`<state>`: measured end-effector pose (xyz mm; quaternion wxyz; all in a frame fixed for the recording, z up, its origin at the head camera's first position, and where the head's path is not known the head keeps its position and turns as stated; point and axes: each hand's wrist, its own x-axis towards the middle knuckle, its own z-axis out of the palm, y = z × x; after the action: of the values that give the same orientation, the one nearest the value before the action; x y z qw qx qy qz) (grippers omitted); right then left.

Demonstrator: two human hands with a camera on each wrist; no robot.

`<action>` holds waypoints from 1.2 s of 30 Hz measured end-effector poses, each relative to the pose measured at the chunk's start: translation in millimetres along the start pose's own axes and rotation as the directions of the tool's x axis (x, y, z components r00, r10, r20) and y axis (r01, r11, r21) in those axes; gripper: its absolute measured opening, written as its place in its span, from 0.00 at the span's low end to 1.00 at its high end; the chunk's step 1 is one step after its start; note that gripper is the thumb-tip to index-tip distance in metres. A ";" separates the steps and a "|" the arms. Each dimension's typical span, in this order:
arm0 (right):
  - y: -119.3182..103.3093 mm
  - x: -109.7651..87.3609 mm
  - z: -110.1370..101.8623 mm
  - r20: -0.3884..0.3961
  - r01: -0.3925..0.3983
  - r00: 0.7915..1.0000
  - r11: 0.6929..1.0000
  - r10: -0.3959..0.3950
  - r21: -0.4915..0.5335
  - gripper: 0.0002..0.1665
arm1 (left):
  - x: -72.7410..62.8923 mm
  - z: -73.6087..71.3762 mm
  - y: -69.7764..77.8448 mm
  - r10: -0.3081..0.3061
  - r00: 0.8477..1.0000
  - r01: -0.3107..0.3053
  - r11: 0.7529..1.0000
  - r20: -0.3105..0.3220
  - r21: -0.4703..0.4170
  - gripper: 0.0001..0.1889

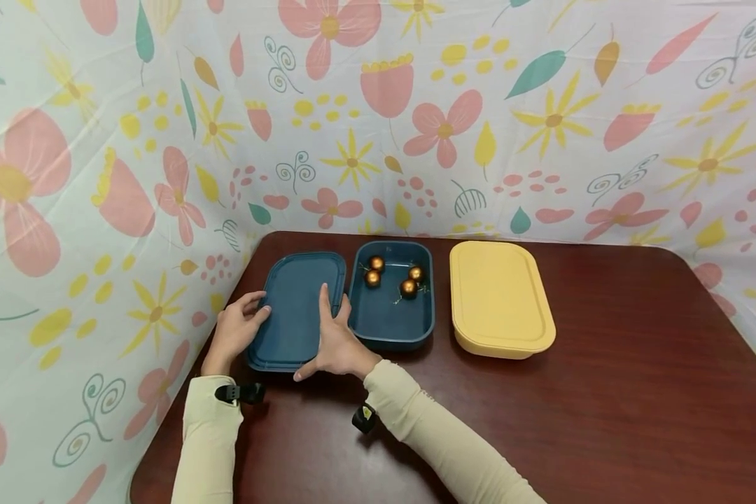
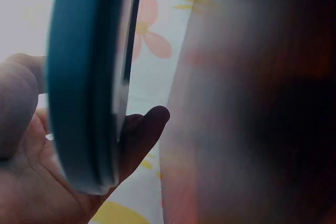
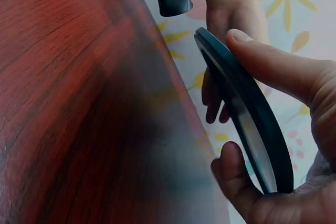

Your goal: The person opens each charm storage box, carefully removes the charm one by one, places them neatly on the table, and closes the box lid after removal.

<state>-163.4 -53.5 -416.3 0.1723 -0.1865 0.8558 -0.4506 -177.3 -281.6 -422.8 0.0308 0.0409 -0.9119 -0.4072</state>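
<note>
Between the two hands is a dark blue lid [image 1: 292, 301], to the left of a matching blue container [image 1: 387, 322]. My left hand [image 1: 236, 329] holds the lid's left edge; in the left wrist view, the lid's rim [image 2: 84, 87] passes between the thumb and the fingers. At the right side and near corner, my right hand [image 1: 343, 343] grips it with spread fingers. The right wrist view shows the lid edge-on [image 3: 252, 108] over the table, digits on both its faces. Several shiny copper-coloured baubles [image 1: 376, 264] with thin strings lie in the uncovered container.
A yellow container with its lid on [image 1: 500, 294] stands to the right of the blue one. All rest on a dark red-brown wooden table [image 1: 617, 392]. Flower-printed cloth [image 1: 444, 84] hangs behind and on the left, close to the table's edge.
</note>
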 end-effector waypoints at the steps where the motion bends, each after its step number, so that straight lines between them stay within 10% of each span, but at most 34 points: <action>1: -0.2 0.7 1.6 0.001 0.001 1.000 1.000 -0.001 -0.014 0.92 | 0.2 0.0 -1.4 -0.004 1.000 0.004 1.000 0.002 0.001 0.25; 18: 13.2 19.8 16.5 -0.108 0.029 0.993 0.994 -0.040 -0.102 0.81 | 20.6 2.8 -17.7 -0.043 0.999 0.040 0.993 0.026 0.107 0.29; 27: 20.8 31.2 23.1 -0.133 -0.017 0.991 0.991 -0.001 -0.133 0.80 | 29.2 2.1 -26.3 -0.080 0.983 0.074 0.996 0.163 0.046 0.52; 36: 24.1 36.5 25.2 -0.139 -0.039 0.990 0.994 0.025 -0.099 0.80 | 21.8 -10.0 -50.5 0.050 0.934 -0.013 0.994 0.353 -0.108 0.65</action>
<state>-187.5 -76.0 -454.6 0.1104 -0.1499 0.8904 -0.4153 -195.6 -324.8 -453.2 -0.1259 -0.0497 -0.8805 -0.4543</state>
